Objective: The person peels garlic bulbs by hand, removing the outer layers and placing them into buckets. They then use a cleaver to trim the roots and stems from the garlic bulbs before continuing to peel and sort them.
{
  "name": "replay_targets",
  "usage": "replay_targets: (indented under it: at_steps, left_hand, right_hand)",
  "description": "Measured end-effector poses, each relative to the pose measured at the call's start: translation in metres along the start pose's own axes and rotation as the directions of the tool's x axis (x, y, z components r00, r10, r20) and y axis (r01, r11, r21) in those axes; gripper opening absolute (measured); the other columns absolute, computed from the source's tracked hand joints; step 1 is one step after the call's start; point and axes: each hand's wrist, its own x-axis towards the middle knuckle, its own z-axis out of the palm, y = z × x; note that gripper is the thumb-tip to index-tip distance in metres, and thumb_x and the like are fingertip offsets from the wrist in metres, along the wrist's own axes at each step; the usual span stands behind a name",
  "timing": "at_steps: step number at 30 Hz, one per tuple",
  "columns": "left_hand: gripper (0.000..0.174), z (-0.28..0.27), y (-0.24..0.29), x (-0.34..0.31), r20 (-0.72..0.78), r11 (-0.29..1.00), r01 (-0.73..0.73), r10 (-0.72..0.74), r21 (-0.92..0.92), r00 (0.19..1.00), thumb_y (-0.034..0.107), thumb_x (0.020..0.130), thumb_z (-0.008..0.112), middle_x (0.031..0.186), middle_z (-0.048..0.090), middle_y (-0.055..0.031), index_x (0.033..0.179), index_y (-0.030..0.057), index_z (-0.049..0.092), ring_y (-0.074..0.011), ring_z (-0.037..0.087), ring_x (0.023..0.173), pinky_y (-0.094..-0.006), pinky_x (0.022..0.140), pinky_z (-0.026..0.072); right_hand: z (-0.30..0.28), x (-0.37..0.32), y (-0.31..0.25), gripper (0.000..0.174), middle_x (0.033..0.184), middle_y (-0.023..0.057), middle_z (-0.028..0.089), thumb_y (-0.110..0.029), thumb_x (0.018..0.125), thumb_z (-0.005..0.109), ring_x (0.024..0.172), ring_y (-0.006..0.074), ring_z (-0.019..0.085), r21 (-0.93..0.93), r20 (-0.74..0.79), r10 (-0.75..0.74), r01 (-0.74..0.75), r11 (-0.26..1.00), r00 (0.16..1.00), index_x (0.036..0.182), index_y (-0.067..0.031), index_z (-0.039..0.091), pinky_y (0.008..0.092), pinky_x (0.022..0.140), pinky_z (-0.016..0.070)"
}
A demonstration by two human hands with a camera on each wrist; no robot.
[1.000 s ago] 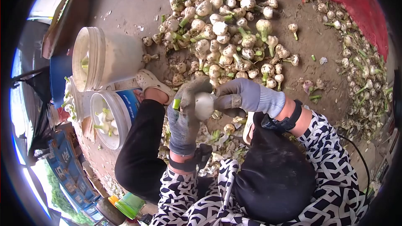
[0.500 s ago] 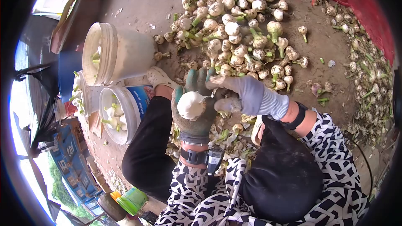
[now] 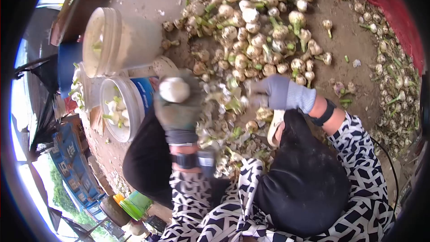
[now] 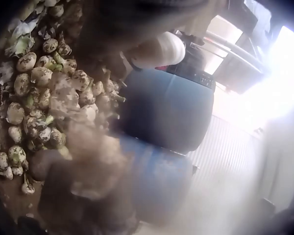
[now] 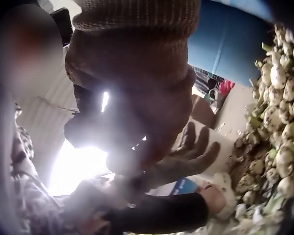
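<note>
A peeled white garlic bulb [image 3: 174, 90] lies on the upturned left hand [image 3: 178, 112], which wears a dirty grey-green glove and is blurred. In the right wrist view the fingers [image 5: 201, 147] of that hand stand spread and fairly straight. The right hand [image 3: 271, 92], in a grey glove with a ribbed cuff, hovers apart from it over the litter of garlic skins [image 3: 224, 121]. Its fingertips point left and are smeared by motion, with no bulb seen in them. Close to the left hand stands a white bucket [image 3: 130, 127] with a blue label, holding peeled bulbs with green stems [image 3: 117, 110].
A big pile of unpeeled garlic [image 3: 251, 40] covers the ground ahead. More bulbs [image 3: 394, 76] line the right side beside a red cloth [image 3: 389, 18]. A larger whitish bucket [image 3: 139, 33] stands at the left. The person's knees [image 3: 304, 175] flank the work area.
The two hands have parted. The left hand has turned palm up with the bulb, then moved left toward the buckets. The right hand has come away from the bulb and stays over the skins.
</note>
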Motion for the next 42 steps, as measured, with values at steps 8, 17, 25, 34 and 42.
replay_targets:
  at_steps: [8, 17, 25, 34, 42]
  left_hand:
    - [0.062, 0.013, 0.054, -0.058, -0.208, 0.897, -0.181, 0.283, 0.403, 0.936, 0.048, 0.09, 0.057, 0.13, 0.054, -0.0181, 0.127, -0.001, 0.052, -0.0335, 0.053, 0.118, -0.0454, 0.104, 0.0411]
    - [0.064, -0.075, -0.053, -0.081, -0.287, 0.221, 0.26, 0.101, 0.94, 0.953, 0.026, 0.086, 0.073, 0.132, 0.05, -0.016, 0.139, 0.0041, 0.044, -0.0281, 0.052, 0.12, -0.04, 0.094, 0.0485]
    - [0.068, -0.054, -0.109, -0.062, 0.038, 0.108, -0.05, 0.109, 0.993, 0.993, 0.016, 0.079, 0.081, 0.132, 0.054, -0.0138, 0.134, -0.004, 0.046, -0.0169, 0.057, 0.107, -0.0288, 0.088, 0.0483]
    - [0.063, 0.0, -0.128, -0.045, 0.511, -0.414, -0.425, 0.121, 0.805, 0.851, 0.011, 0.073, 0.083, 0.115, 0.06, -0.0125, 0.126, -0.0025, 0.052, -0.0197, 0.06, 0.105, -0.0301, 0.088, 0.0502]
    - [0.033, 0.034, -0.113, -0.033, 0.259, 0.042, -0.256, -0.199, 0.966, 0.945, 0.01, 0.089, 0.064, 0.109, 0.063, -0.0128, 0.119, 0.0001, 0.057, -0.0269, 0.066, 0.09, -0.0354, 0.079, 0.0535]
  right_hand:
    - [0.105, 0.012, 0.082, 0.048, 0.126, 0.0109, 0.059, -0.03, 0.081, 0.064, 0.102, 0.0342, 0.064, -0.493, 0.458, 0.173, 0.087, 0.866, 0.872, 0.128, -0.0202, 0.056, 0.0455, 0.081, 0.0524]
    - [0.147, 0.059, 0.104, 0.027, 0.094, 0.0138, 0.069, -0.027, 0.077, 0.069, 0.089, 0.0338, 0.067, -0.325, 0.496, 0.046, 0.136, 0.936, 0.867, 0.098, -0.0099, 0.068, 0.0446, 0.071, 0.0524]
    - [0.052, 0.023, 0.055, 0.034, 0.077, -0.0002, 0.066, -0.037, 0.089, 0.069, 0.07, 0.0097, 0.06, 0.721, -0.136, 0.13, 0.009, 0.693, 0.982, 0.099, -0.005, 0.07, 0.0256, 0.063, 0.0482]
    - [0.021, -0.003, 0.0, 0.021, 0.077, 0.0026, 0.065, -0.024, 0.09, 0.067, 0.072, 0.0073, 0.056, 0.556, -0.394, 0.275, -0.011, 0.831, 0.877, 0.093, -0.0034, 0.069, 0.0259, 0.066, 0.0475]
    - [-0.008, -0.033, -0.003, 0.019, 0.069, -0.004, 0.06, -0.023, 0.093, 0.065, 0.056, 0.0007, 0.048, 0.868, -0.154, 0.116, 0.079, 0.49, 0.981, 0.098, -0.005, 0.069, 0.019, 0.049, 0.0373]
